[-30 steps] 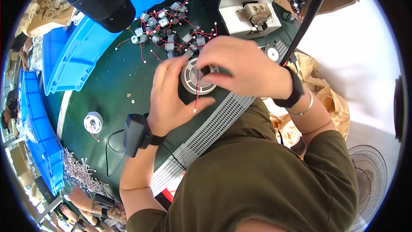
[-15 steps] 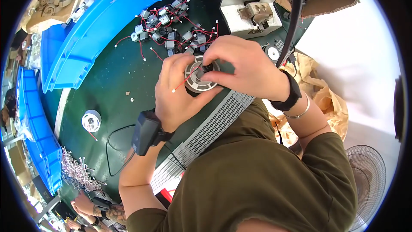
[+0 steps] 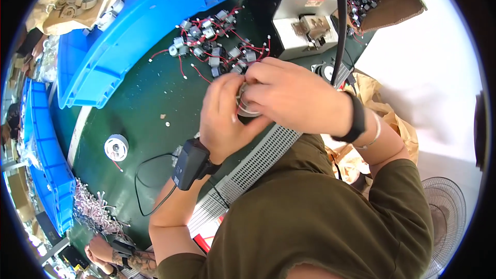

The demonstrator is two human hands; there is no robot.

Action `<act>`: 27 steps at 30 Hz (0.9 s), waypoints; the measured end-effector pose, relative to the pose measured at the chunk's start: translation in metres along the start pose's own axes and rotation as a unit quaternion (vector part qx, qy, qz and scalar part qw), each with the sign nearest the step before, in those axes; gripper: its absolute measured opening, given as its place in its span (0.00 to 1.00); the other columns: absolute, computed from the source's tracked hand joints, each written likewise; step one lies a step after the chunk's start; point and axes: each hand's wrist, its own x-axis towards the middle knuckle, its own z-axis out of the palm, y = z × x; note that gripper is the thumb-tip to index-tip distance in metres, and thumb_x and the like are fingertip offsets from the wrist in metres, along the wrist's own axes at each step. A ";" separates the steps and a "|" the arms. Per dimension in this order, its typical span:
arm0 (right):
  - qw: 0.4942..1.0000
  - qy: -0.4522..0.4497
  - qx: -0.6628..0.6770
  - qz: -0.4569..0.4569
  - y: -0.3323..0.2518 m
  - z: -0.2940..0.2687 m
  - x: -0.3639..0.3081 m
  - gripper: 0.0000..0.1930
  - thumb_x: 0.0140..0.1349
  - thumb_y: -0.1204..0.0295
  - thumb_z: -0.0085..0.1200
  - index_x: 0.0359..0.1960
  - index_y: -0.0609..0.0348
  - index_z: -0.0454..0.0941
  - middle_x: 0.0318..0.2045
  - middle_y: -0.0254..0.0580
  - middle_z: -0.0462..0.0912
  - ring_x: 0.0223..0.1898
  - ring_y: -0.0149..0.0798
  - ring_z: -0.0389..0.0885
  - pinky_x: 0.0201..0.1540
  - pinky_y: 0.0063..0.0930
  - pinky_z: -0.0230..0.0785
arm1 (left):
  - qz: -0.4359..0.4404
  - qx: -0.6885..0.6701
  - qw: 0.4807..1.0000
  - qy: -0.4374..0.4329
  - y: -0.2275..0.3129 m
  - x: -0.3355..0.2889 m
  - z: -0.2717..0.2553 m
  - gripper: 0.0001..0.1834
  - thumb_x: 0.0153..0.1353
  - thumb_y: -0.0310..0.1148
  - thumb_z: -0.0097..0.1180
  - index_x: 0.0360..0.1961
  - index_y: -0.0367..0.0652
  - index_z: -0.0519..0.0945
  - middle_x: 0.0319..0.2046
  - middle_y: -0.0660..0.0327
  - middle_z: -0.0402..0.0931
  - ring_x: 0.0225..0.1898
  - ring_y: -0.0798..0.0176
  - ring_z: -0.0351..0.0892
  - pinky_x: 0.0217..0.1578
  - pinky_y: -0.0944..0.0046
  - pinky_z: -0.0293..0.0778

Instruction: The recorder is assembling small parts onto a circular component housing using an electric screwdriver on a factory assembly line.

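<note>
Left hand point(image 3: 222, 116) curled round white round housing point(image 3: 247, 110), just inside the desk's near edge by the perforated strip point(image 3: 253, 160). Right hand point(image 3: 292, 95) bunched over it, blurred; cannot tell what its fingertips pinch. Small wired motors point(image 3: 217, 46) heaped beyond. Step, judged: two-handed fitting work. Next move calls for steady left hold, careful right fingertips, red wire point(image 3: 239, 107) kept clear.

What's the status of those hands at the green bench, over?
Left hand cupping round white housing. Right hand over it. Housing mostly hidden. Wired motors heaped just beyond.
</note>
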 end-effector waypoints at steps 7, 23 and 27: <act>0.896 0.414 0.157 -0.029 0.019 -0.050 0.094 0.16 0.53 0.77 0.61 0.45 0.63 0.74 0.44 0.39 0.76 0.40 0.31 0.76 0.45 0.26 0.71 | 0.001 -0.024 0.998 -0.054 -0.006 -0.013 -0.009 0.29 0.37 0.32 0.72 0.44 0.39 0.76 0.48 0.47 0.71 0.44 0.46 0.74 0.43 0.56 0.73; 0.757 0.473 0.441 0.091 0.043 -0.085 0.007 0.22 0.49 0.83 0.53 0.48 0.69 0.65 0.21 0.42 0.75 0.19 0.36 0.75 0.25 0.26 0.69 | 0.042 0.017 0.997 -0.063 -0.009 -0.006 -0.009 0.24 0.36 0.29 0.71 0.40 0.42 0.80 0.45 0.45 0.72 0.44 0.44 0.74 0.43 0.54 0.74; 0.739 0.504 0.434 0.109 0.049 -0.075 -0.007 0.23 0.50 0.82 0.54 0.50 0.69 0.65 0.20 0.42 0.76 0.20 0.35 0.75 0.26 0.25 0.69 | 0.051 0.021 0.996 -0.069 -0.013 -0.009 -0.010 0.25 0.36 0.28 0.71 0.40 0.41 0.79 0.48 0.43 0.70 0.45 0.43 0.74 0.44 0.54 0.74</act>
